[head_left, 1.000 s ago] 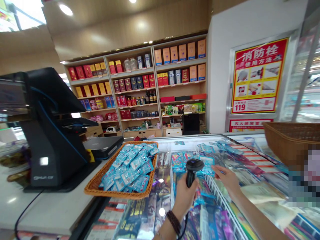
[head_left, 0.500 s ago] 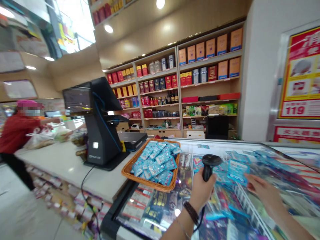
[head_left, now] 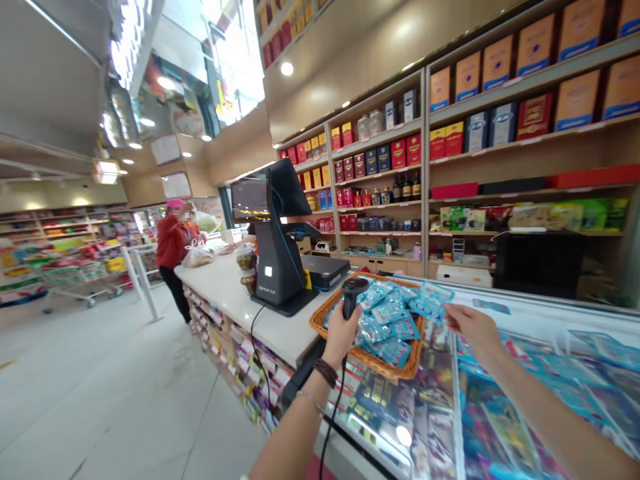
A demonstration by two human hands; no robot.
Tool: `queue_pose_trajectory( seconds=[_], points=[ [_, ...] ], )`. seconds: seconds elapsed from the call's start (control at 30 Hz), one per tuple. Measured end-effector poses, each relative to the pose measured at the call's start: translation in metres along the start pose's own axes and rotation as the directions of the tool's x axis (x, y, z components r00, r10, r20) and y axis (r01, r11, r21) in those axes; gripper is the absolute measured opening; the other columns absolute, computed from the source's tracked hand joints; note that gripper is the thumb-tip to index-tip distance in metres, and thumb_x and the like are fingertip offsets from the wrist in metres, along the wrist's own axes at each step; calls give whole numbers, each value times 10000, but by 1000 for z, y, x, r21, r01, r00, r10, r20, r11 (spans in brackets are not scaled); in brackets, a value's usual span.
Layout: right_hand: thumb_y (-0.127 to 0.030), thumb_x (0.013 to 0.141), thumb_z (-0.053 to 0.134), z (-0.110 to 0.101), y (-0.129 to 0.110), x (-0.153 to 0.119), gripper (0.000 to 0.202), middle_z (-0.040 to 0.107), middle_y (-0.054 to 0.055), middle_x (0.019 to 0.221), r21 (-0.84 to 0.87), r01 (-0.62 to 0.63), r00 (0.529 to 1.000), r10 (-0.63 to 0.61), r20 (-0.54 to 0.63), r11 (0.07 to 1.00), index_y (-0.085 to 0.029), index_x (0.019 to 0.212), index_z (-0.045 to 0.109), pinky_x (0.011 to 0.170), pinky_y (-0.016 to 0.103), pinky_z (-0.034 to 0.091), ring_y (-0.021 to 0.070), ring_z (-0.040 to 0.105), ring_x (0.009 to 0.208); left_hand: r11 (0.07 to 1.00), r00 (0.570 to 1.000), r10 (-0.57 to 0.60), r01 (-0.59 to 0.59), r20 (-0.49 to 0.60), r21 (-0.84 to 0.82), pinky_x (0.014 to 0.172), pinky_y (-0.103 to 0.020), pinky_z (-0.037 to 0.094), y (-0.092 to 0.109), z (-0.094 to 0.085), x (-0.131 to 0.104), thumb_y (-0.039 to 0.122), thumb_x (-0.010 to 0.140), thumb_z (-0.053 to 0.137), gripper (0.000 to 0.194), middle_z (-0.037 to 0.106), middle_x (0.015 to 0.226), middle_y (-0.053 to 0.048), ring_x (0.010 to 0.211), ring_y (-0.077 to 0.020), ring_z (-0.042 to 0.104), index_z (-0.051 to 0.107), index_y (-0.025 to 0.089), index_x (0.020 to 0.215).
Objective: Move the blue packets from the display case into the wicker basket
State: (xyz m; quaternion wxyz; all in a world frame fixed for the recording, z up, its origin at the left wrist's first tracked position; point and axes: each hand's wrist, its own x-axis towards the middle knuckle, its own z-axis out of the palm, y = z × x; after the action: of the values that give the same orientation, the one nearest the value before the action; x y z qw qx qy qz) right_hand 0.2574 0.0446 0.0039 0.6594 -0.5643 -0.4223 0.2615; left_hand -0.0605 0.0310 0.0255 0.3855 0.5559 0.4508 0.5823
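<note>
My left hand [head_left: 343, 333] is wrapped round the handle of a black barcode scanner [head_left: 355, 288], whose cord hangs down past my wrist. The scanner's head is in front of the left part of an orange-brown wicker basket [head_left: 400, 370]. A heap of blue plastic packets [head_left: 383, 313] fills the basket. With fingers pinched, my right hand [head_left: 473, 327] holds one blue packet [head_left: 433, 300] by its edge at the basket's right side. Whether that packet touches the heap, I cannot tell.
Left of the basket, a black checkout terminal [head_left: 280, 260] stands on the white counter [head_left: 225, 287]. A glass-topped freezer [head_left: 395, 427] holds bagged goods, with blue packets lying to the right. Another person in red [head_left: 170, 237] stands at the counter's far end with plastic bags.
My view has swung left. My right hand has carried a blue packet from the freezer top to the basket's edge. The scanner in my left hand has moved left, over the basket.
</note>
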Motion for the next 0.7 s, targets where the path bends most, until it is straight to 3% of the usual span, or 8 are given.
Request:
queue_pose_trajectory(
  seconds=[0.1, 0.2, 0.3, 0.37, 0.43, 0.5, 0.6, 0.7],
  points=[
    [-571, 762, 1008, 52, -11, -2, 380, 821, 113, 694, 63, -99, 982, 87, 168, 993, -276, 710, 774, 668, 412, 697, 279, 773, 687, 999, 997, 3, 0, -75, 39, 507, -243, 363, -8, -35, 4, 539, 1023, 1016, 498, 551, 530, 98, 469, -138, 516, 618, 285, 865],
    [-524, 690, 1079, 93, -11, -4, 369, 863, 93, 728, 106, -105, 961, 73, 267, 989, -292, 748, 797, 688, 439, 752, 312, 844, 715, 999, 996, -3, 7, -85, 53, 493, -246, 369, -18, -56, 2, 619, 1022, 1011, 514, 550, 517, 99, 456, -142, 505, 641, 280, 907],
    [-512, 623, 1099, 111, -1, -3, 403, 961, 113, 911, 174, -41, 950, -16, 313, 984, -302, 880, 870, 819, 501, 798, 372, 937, 888, 998, 997, 0, 4, -74, 61, 485, -244, 359, -24, -63, -1, 662, 1022, 995, 532, 543, 511, 101, 448, -143, 501, 636, 284, 915],
    [-532, 617, 1079, 107, 11, 2, 437, 986, 122, 1001, 166, 26, 958, -73, 278, 986, -303, 939, 893, 953, 549, 799, 406, 961, 1034, 998, 998, 2, 1, -58, 62, 487, -241, 360, -26, -59, -3, 656, 1022, 986, 529, 538, 514, 101, 452, -144, 510, 626, 286, 909],
    [-565, 670, 1029, 88, 27, 9, 404, 988, 126, 1023, 104, 93, 970, -114, 216, 990, -297, 943, 896, 1077, 593, 774, 422, 958, 1134, 998, 999, -1, 3, -36, 65, 489, -243, 369, -27, -49, -5, 659, 1006, 997, 538, 535, 524, 102, 455, -143, 516, 624, 285, 903],
    [-587, 760, 952, 55, 45, 18, 345, 986, 126, 1027, -13, 154, 980, -151, 128, 988, -299, 942, 901, 1155, 620, 744, 428, 948, 1176, 998, 1000, -2, 2, 0, 63, 490, -250, 381, -26, -36, -7, 681, 985, 1008, 562, 539, 529, 98, 456, -142, 513, 618, 288, 889],
    [-556, 874, 828, -15, 75, 30, 318, 998, 140, 1154, -304, 198, 978, -210, -4, 932, -310, 1048, 929, 1221, 661, 711, 458, 929, 1265, 999, 997, 17, -20, 81, 27, 499, -250, 396, -23, -9, -11, 704, 968, 999, 573, 542, 531, 95, 469, -147, 522, 607, 294, 882],
    [-469, 912, 761, -94, 106, 33, 384, 972, 210, 1390, -598, 228, 958, -286, -2, 768, -264, 1185, 936, 1334, 687, 656, 501, 866, 1472, 999, 984, 37, -32, 172, -29, 503, -243, 384, -18, 23, -17, 701, 951, 983, 558, 545, 543, 95, 476, -144, 523, 607, 294, 886]
  ],
)
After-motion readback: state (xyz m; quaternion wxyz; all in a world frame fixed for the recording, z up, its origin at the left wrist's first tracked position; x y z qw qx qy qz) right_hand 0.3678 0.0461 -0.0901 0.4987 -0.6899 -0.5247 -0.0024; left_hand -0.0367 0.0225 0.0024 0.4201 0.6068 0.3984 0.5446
